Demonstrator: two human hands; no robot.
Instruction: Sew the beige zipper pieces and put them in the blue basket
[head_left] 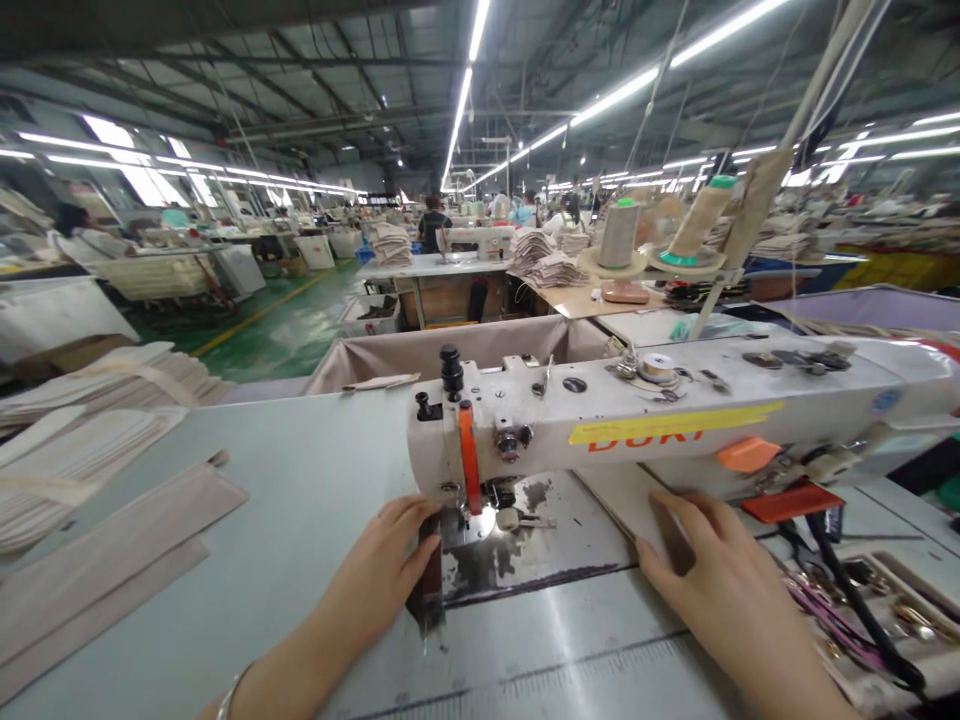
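My left hand (390, 560) lies at the left end of the sewing machine's metal bed plate (525, 570), its fingers stretched towards the presser foot, with nothing visible in it. Beneath its thumb is a dark brown strip (429, 585) on the bed's edge. To the right of the needle, my right hand (709, 560) has its thumb and fingers around the edge of a beige fabric piece (619, 495), which runs back under the machine arm. The white sewing machine (675, 400) has an orange lever (469, 455) at its head.
Flat beige fabric strips (127, 560) and tied bundles (90, 440) lie on the left of the table. At the right is a tray (892, 620) with scissors and small metal parts. Behind the machine are a cloth-lined bin (450, 350) and thread cones (619, 235). Other people work farther off.
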